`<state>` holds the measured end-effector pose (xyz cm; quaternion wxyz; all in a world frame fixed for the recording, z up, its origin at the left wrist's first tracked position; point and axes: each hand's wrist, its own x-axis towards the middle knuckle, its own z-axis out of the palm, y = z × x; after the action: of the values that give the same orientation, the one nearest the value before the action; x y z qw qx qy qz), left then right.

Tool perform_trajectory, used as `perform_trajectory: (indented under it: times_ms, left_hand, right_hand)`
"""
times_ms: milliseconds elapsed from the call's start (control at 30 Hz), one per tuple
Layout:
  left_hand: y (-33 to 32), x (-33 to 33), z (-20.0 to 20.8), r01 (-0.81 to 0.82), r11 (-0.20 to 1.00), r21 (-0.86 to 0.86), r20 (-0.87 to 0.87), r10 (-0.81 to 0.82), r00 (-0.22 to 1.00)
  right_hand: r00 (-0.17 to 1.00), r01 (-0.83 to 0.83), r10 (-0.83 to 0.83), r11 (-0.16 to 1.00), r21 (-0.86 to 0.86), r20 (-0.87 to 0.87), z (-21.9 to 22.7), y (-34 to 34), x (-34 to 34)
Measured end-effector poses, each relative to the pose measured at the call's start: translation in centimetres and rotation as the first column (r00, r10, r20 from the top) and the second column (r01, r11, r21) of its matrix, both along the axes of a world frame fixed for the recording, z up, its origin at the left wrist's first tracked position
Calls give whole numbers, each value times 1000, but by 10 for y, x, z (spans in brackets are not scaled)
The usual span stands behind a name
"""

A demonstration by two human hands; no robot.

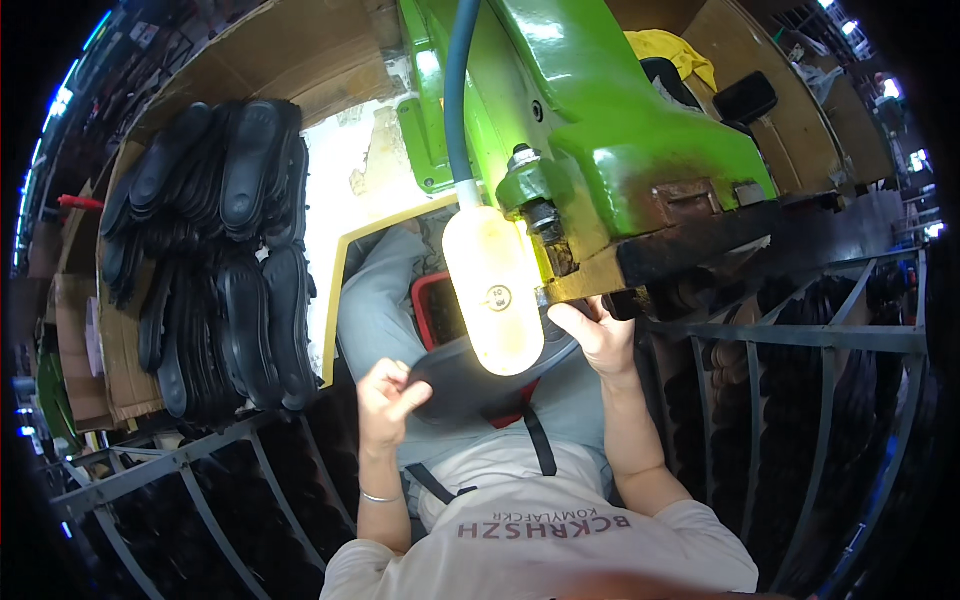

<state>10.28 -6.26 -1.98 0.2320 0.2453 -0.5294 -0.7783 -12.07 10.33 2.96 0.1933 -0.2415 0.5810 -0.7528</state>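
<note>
A black shoe sole [455, 385] stretches between my two hands, below a lit yellow lamp [492, 300] that hides its middle. My left hand [388, 400] is closed on its left end, thumb on top. At the other end my right hand [597, 335] grips the sole, close under the metal working head of a green machine [600, 120]. The right fingertips are partly hidden by the machine. Beside the machine, to the left, a cardboard box [130, 375] holds several stacks of black soles [245, 165].
Metal racks [770, 337] with dark items stand on the right, and another rack [180, 460] is at lower left. A red bin [425, 300] sits between my knees. Behind the machine are a yellow cloth [675, 55] and a cardboard box [790, 140]. A blue-grey hose [458, 100] runs down to the lamp.
</note>
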Motion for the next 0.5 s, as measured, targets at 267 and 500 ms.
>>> perform_trajectory:
  times_ms: [267, 500]
  left_hand:
    - [122, -39, -21, 373, 928, -20, 366, -340, 866]
    - [65, -31, 1, -42, 890, -454, 175, 135, 975]
  right_hand:
    - [990, -67, 55, 994, 88, 126, -1, -8, -5]
    - [822, 476, -375, 865, 156, -428, 59, 82, -56]
